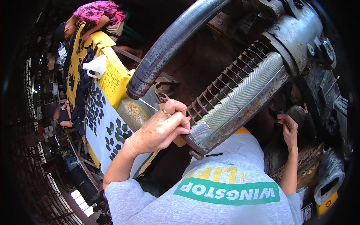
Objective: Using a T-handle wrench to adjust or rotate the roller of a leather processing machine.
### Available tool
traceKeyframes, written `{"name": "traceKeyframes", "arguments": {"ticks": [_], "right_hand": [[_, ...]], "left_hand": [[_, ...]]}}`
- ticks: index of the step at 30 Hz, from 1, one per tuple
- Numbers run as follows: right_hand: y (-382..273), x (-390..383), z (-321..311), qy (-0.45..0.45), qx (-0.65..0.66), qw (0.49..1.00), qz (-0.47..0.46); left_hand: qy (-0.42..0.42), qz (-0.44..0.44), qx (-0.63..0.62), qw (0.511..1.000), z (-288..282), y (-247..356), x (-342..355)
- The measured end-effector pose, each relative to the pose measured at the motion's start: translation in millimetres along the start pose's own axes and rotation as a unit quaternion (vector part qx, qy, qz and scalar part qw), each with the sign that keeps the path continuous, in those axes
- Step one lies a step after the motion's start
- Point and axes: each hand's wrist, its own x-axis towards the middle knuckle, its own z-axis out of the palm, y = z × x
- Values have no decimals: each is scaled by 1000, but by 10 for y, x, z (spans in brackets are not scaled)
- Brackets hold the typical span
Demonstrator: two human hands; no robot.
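My left hand [165, 127] is closed in a pinch at the near end of a metal trough [234, 125]. A thin pale stick [148, 104] runs out of it toward the upper left. Fine metal mesh [243, 92] lines the trough, and a row of rusty wire coils [225, 80] lies along its far side. A yellowish strand [204, 123] rests on the mesh beside my fingertips. To the right of the trough, my right hand [288, 129] is raised, fingers loosely bent, nothing visible in them.
A thick dark metal tube [165, 45] arches above my left hand. The machine's heavy metal body [296, 33] stands upper right. Left is a yellow-covered table [120, 77] with a white jug [96, 66] and dark cut pieces [116, 135]. A person in pink [99, 13] bends over it.
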Motion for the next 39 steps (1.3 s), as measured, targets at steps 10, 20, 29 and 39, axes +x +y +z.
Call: {"name": "traceKeyframes", "arguments": {"ticks": [10, 20, 29, 39], "right_hand": [[-21, 3, -20, 3, 25, 1000, -5], [103, -25, 103, 5, 72, 997, 34], [179, 88, 421, -124, -79, 988, 49], [463, 995, 561, -241, -240, 935, -98]], "left_hand": [[56, -51, -78, 994, -49, 3, -77], [226, -161, 65, 959, 94, -32, -391], [170, -126, 189, 959, 218, 269, -488], [116, -325, 283, 895, 715, 977, -34]]}}
